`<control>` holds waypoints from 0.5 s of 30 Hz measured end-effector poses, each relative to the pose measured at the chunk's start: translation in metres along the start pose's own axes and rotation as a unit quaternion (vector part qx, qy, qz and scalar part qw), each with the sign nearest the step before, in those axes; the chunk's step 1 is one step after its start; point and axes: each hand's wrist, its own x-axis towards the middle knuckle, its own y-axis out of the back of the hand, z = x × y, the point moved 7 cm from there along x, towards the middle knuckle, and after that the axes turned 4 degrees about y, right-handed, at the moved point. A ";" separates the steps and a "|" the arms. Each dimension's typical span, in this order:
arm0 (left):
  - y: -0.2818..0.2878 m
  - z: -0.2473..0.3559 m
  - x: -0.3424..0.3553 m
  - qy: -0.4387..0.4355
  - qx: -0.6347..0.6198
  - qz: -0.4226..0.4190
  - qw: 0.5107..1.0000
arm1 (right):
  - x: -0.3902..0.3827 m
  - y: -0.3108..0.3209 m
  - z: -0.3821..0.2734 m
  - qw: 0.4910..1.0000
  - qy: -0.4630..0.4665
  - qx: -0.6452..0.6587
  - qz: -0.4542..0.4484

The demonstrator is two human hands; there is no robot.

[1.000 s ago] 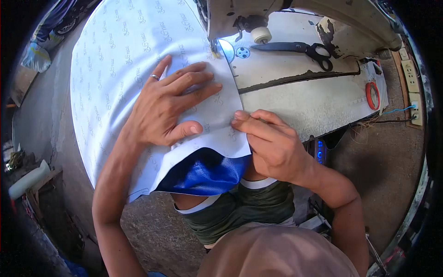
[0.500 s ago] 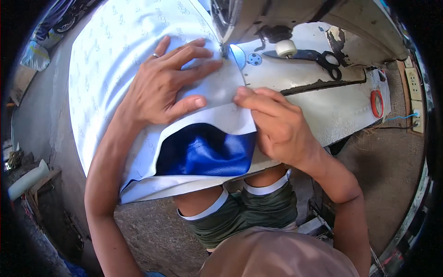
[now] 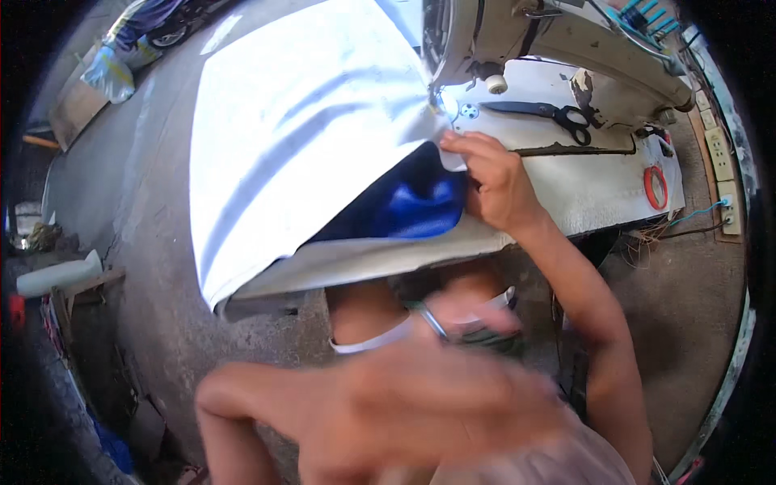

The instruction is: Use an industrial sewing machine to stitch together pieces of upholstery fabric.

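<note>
A large sheet of blue leatherette with a white backing (image 3: 299, 145) lies over the sewing table, backing side up. Its near edge is folded so that the glossy blue face (image 3: 396, 206) shows. My right hand (image 3: 503, 184) is closed, pinching the sheet's right edge just below the sewing machine's needle area (image 3: 439, 101). Off the sheet, my left hand (image 3: 420, 396) is raised in front of my body, close to the camera and smeared by motion. Whether its fingers hold anything cannot be made out.
Beneath the arm of the sewing machine (image 3: 558, 40) lie black scissors (image 3: 572, 121). A red tape ring (image 3: 648, 187) rests at the table's (image 3: 574, 190) right end. Power sockets (image 3: 719, 153) line the right side. At the left are a plastic bag (image 3: 113, 74) and a pale roll (image 3: 61, 275).
My left hand has lifted off the sheet and swung back toward my body. My right hand still pinches the edge. The view has shifted, and the blue fold looks narrower.
</note>
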 end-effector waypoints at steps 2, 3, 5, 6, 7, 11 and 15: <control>-0.013 0.030 -0.021 -0.018 -0.033 0.002 0.999 | -0.004 -0.007 -0.007 1.000 0.018 -0.002 0.000; -0.021 0.042 -0.031 -0.028 -0.057 0.001 0.998 | -0.011 -0.009 -0.010 1.000 0.012 -0.003 -0.005; -0.028 0.062 -0.042 -0.057 -0.088 -0.004 0.994 | -0.006 -0.009 -0.004 1.000 0.013 -0.012 -0.003; -0.031 0.071 -0.046 -0.073 -0.106 -0.007 0.992 | -0.003 -0.007 -0.001 1.000 0.012 -0.017 -0.002; -0.035 0.080 -0.053 -0.086 -0.126 -0.010 0.988 | -0.003 -0.006 0.001 1.000 0.011 -0.017 0.000; -0.045 0.107 -0.075 -0.138 -0.207 -0.020 0.968 | -0.001 0.002 0.006 0.999 0.015 -0.040 -0.003; -0.054 0.118 -0.083 -0.190 -0.290 -0.034 0.937 | -0.004 0.003 -0.006 0.996 0.045 -0.073 0.003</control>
